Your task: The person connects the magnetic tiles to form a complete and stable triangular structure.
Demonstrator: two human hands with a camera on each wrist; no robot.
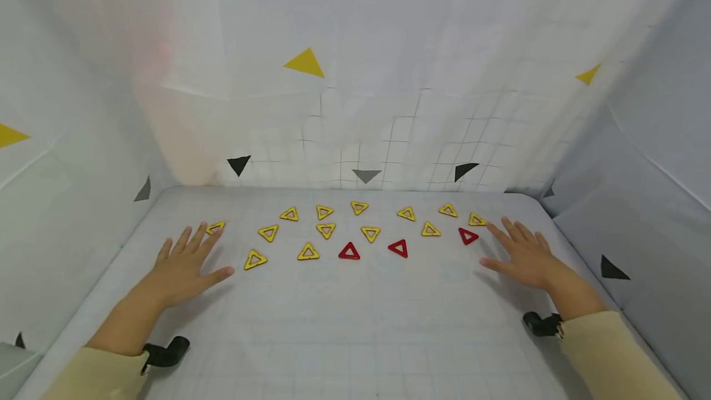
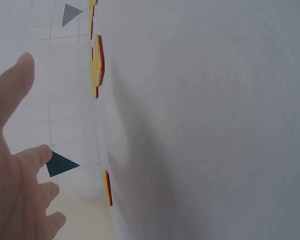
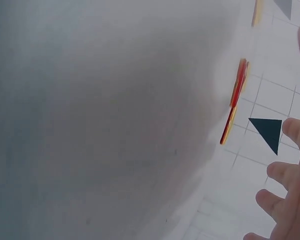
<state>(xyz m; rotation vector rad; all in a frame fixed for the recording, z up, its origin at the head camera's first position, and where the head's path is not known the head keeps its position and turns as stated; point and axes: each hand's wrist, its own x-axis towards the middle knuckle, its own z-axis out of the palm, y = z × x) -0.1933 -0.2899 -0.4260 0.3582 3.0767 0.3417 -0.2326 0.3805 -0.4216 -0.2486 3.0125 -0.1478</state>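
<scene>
Cream sleeves [image 1: 616, 357] at near left and right, with black wrist cameras [image 1: 168, 352] at the cuffs. Holds left hand [image 1: 180, 270] spread above the white table [image 1: 355, 320], fingertips before a left yellow triangle [image 1: 221, 224]; holds right hand [image 1: 524, 258] likewise spread, near a right red triangle [image 1: 469, 241] and a right yellow triangle [image 1: 476, 224]. Between them, two middle red triangles [image 1: 349, 257], then, mostly farther, scattered yellow triangles [image 1: 370, 229]. Beyond, a white curtain [image 1: 255, 122].

L hand [image 2: 12, 175] at view's L edge, fingers & thumb spread. Yellow pcs [image 2: 97, 65] w/ red sides in rough col, nearly edge-on, lowest 1 well apart. Dark tri [image 2: 60, 165] on gridded wall [image 2: 70, 65], behind fingers; grey tri [image 2: 70, 14] up top. Long shadow [image 2: 150, 155] on tabletop [image 2: 230, 125].
</scene>
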